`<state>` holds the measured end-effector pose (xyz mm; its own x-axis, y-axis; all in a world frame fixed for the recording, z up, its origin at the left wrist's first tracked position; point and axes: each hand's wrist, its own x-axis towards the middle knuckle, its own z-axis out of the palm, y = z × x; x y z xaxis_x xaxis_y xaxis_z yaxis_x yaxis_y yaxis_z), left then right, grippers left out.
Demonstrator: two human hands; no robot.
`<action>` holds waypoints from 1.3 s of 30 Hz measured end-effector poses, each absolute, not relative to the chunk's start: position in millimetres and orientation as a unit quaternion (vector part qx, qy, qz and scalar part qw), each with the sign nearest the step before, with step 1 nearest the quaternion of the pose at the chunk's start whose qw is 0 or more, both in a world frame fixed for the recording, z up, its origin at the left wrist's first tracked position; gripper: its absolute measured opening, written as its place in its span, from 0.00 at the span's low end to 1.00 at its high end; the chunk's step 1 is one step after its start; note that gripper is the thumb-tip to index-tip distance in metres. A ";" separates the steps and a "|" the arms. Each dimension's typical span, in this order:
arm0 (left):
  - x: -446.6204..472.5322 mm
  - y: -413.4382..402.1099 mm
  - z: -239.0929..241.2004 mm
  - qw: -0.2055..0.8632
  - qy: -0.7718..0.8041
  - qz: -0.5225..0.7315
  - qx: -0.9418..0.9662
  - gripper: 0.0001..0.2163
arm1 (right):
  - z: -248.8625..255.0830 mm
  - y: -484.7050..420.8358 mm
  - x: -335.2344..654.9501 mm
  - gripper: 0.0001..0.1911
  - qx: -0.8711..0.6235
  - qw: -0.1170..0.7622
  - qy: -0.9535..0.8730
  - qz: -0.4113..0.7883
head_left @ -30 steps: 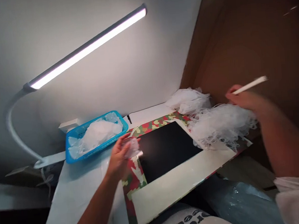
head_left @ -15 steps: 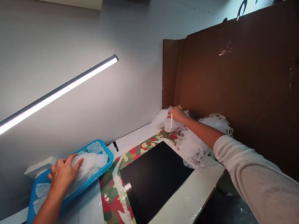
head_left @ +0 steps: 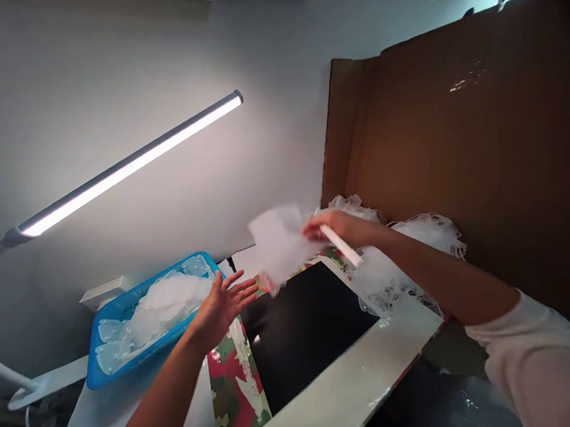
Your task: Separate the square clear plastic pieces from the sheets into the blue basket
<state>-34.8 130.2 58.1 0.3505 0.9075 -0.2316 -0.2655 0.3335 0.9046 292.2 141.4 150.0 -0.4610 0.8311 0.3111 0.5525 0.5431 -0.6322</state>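
My right hand [head_left: 341,228] is closed on a thin white translucent sheet [head_left: 278,243] and also holds a white stick-like tool [head_left: 342,245]. The sheet hangs in the air above the far edge of the black mat [head_left: 312,328]. My left hand [head_left: 220,307] is open with fingers spread, empty, just left of the sheet and beside the blue basket [head_left: 111,375], which holds several white translucent pieces [head_left: 167,300]. Behind my right arm lie heaps of white lacy scraps [head_left: 414,243].
The black mat sits on a camouflage-patterned board [head_left: 234,399] with a pale border [head_left: 346,391]. A lit bar lamp [head_left: 130,164] hangs over the left. A brown cardboard wall [head_left: 465,142] stands on the right. A white wall is behind.
My left hand left the basket and opened towards the middle. My right hand lifted a white sheet from the back pile and carried it left over the mat.
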 end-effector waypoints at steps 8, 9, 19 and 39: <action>-38.2 110.3 2.2 0.683 0.463 0.397 0.403 0.27 | 71.4 125.2 284.1 0.13 -0.501 0.221 -0.803 0.235; -39.8 109.9 0.6 0.677 0.464 0.397 0.411 0.29 | 61.5 138.2 281.3 0.14 -0.520 0.213 -0.799 0.213; -41.2 119.2 9.1 0.525 0.522 0.380 0.554 0.23 | 8.9 232.5 215.3 0.27 -0.493 0.111 -0.849 0.155; -14.9 106.5 165.2 0.442 0.400 0.326 0.734 0.14 | 197.3 134.4 270.1 0.17 -0.329 0.263 -0.849 0.319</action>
<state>-14.9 106.5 165.2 0.4684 0.8747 0.1247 0.2995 -0.2900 0.9089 270.1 134.4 197.3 -0.6446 0.7268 0.2371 0.3907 0.5797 -0.7150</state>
